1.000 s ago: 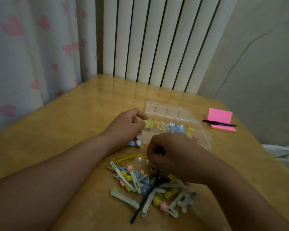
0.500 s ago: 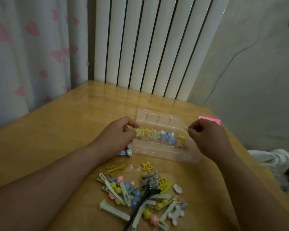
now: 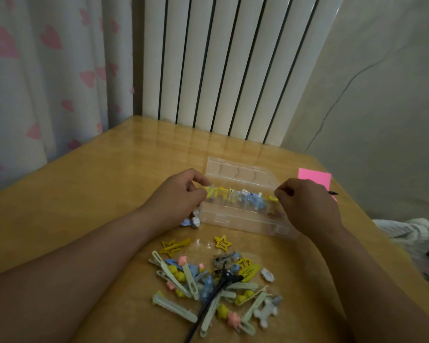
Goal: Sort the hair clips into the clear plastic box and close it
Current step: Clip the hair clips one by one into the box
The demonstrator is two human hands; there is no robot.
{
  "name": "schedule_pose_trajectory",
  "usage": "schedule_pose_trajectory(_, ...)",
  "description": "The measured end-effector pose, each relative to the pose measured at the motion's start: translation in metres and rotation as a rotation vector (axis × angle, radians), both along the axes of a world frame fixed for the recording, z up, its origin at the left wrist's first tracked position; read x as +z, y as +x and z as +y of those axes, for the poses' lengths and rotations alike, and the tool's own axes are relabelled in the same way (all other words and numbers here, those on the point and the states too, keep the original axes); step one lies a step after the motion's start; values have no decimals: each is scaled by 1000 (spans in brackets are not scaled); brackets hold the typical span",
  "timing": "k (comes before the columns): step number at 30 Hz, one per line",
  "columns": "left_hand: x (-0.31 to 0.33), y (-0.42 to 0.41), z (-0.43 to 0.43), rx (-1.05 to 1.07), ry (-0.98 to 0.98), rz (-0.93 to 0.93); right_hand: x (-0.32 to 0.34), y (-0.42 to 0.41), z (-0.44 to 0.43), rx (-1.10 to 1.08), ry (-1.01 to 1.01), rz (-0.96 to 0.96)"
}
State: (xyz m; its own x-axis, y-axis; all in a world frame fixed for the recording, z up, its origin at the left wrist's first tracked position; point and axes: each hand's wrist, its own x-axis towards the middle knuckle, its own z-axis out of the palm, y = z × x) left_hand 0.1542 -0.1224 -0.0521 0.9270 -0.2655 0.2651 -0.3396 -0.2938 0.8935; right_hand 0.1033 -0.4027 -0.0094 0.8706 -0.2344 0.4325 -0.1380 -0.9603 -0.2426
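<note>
Both curled — left hand (image 3: 181, 194) and right hand (image 3: 305, 201) pinching clear plastic box (image 3: 245, 216) ends.

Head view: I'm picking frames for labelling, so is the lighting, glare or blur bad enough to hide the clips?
Head view: dim, flat light; soft glare on the glossy wooden table near the white ribbed radiator; wide-angle bending at the edges; the clear plastic box blurs the clips inside, while the loose pile of pastel hair clips reads fairly well.
</note>
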Motion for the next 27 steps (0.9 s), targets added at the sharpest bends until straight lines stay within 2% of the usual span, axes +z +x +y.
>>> schedule_pose_trajectory(5,1,1,1,14,-37,34,8,-12,13,165,108,-227)
schedule_pose_trajectory(8,4,0,1,16,-118,85,11,-24,34,319,138,-266)
schedule_pose_trajectory(15,14,9,9,104,-303,202,8,-41,85,588,-2,-127)
schedule_pose_trajectory(20,18,18,18,173,-539,301,16,-24,131,742,-367,79)
schedule_pose_trajectory(24,17,22,21,174,-621,336,13,-14,155,765,-604,211)
schedule_pose_trajectory(27,17,23,22,152,-652,365,14,-16,159,767,-494,189)
